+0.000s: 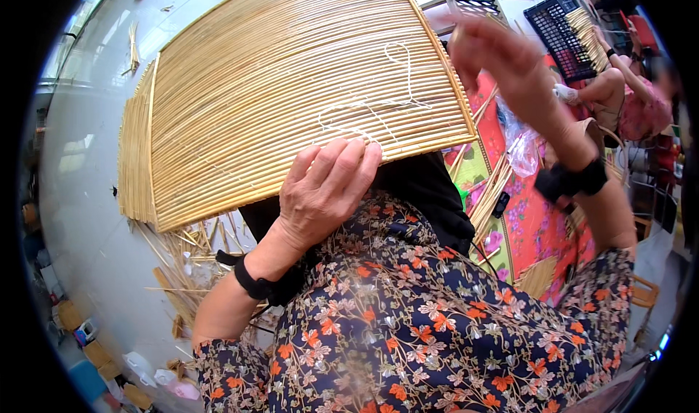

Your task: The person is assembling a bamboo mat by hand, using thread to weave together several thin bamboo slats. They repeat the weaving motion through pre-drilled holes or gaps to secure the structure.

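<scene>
A large mat of thin straw-coloured reed stalks (291, 92), laid side by side, rests over my lap and stretches away from me. My left hand (329, 187) grips its near edge, the fingers lying over the top stalks. Loose white thread (411, 78) curls across the mat's right half and runs down to my left fingertips. Beyond the mat's right border, my right hand (502, 60) is raised in the air. Motion smears its fingers, and I cannot make out whether it holds the thread.
Loose stalks (491, 194) and a clear plastic bag (522, 151) lie on a red floral cloth (542, 223) to the right. Cut stalk scraps (196, 260) litter the floor at left. Another person (644, 111) sits at far right by a black crate (557, 38) with stalks on it.
</scene>
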Motion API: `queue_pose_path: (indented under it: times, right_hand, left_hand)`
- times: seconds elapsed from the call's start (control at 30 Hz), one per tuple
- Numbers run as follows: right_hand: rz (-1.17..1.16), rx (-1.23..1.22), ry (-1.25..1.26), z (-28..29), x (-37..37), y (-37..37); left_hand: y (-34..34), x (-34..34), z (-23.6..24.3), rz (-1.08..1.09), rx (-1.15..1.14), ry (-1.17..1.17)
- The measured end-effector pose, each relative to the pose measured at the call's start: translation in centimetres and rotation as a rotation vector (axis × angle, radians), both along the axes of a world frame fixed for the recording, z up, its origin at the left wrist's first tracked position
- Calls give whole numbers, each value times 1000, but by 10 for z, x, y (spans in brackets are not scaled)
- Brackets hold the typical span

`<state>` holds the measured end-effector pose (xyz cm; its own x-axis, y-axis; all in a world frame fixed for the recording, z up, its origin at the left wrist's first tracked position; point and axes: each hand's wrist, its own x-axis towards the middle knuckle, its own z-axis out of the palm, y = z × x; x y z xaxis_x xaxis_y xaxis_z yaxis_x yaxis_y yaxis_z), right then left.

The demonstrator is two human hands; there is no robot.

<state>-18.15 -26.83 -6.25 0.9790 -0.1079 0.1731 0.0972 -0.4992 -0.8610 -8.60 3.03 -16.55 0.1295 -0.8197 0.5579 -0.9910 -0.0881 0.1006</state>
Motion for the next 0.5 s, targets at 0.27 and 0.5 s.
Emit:
queue_pose_path:
  times: [0.27,0.5]
  right_hand:
    - [-287,165,-38,112,81,-96]
    - [-499,-64,-89,91,78,-163]
  left_hand:
    - [6,3,-4,-34,-155,200]
    - [31,-1,-26,-84,-204,154]
